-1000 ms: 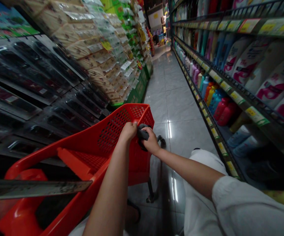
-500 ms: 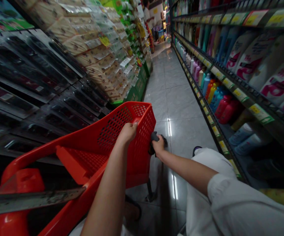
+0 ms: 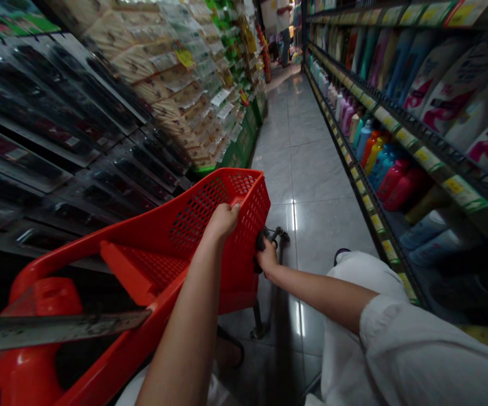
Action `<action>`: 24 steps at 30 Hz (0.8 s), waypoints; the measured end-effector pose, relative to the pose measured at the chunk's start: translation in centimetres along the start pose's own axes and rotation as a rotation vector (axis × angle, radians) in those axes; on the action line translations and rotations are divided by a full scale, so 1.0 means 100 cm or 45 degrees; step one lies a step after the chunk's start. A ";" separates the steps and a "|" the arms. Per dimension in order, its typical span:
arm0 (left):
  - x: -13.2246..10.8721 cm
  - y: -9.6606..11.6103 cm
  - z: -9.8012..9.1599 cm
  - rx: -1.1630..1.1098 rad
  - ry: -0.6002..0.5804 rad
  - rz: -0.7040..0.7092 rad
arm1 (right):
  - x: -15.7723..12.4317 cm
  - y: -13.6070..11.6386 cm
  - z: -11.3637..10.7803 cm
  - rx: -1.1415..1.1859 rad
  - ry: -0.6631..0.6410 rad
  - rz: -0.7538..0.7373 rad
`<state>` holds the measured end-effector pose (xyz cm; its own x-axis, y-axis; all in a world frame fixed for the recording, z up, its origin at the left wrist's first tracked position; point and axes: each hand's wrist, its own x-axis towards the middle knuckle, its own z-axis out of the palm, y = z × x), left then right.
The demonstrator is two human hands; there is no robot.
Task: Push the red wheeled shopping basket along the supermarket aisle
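Observation:
A red plastic shopping basket cart (image 3: 150,237) with perforated walls stands tilted in front of me in a store aisle. My left hand (image 3: 222,220) is closed over its right top rim. My right hand (image 3: 266,256) is lower, outside the basket's right wall, fingers wrapped round a dark grip of the metal handle (image 3: 278,234). A flat grey metal bar (image 3: 57,327) crosses the near end of the basket.
Racks of packaged goods (image 3: 163,84) line the left side. Shelves of bottles (image 3: 379,152) with yellow price tags run along the right. Shiny grey tiled floor (image 3: 307,169) leads away down the aisle. A person (image 3: 285,22) stands far off at its end.
My right hand has dropped from the basket's rim, beside the left hand, down its outer wall with the dark grip. The left hand stays on the rim. The view has tipped slightly.

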<state>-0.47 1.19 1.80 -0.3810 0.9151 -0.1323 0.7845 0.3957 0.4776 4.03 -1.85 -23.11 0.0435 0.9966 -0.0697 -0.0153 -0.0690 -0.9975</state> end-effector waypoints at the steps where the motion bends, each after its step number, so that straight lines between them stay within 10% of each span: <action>1: 0.002 -0.001 0.000 0.005 0.011 0.000 | -0.015 0.004 0.001 0.015 -0.001 0.060; 7: 0.011 -0.003 -0.004 0.023 0.031 -0.005 | -0.076 0.017 0.007 0.061 -0.185 0.109; 13: 0.012 -0.006 -0.003 -0.018 0.009 -0.016 | -0.008 -0.045 0.007 0.383 -0.041 0.313; 18: 0.015 -0.005 -0.001 -0.021 0.014 -0.025 | 0.028 -0.088 -0.006 0.249 -0.033 -0.100; 24: 0.010 -0.002 -0.004 -0.041 0.033 -0.028 | -0.022 -0.078 -0.020 0.016 -0.438 -0.610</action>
<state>-1.20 2.00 1.96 -0.4104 0.9039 -0.1207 0.7599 0.4122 0.5026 6.08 -3.61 -15.18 -0.2780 0.8739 0.3988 -0.0858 0.3909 -0.9164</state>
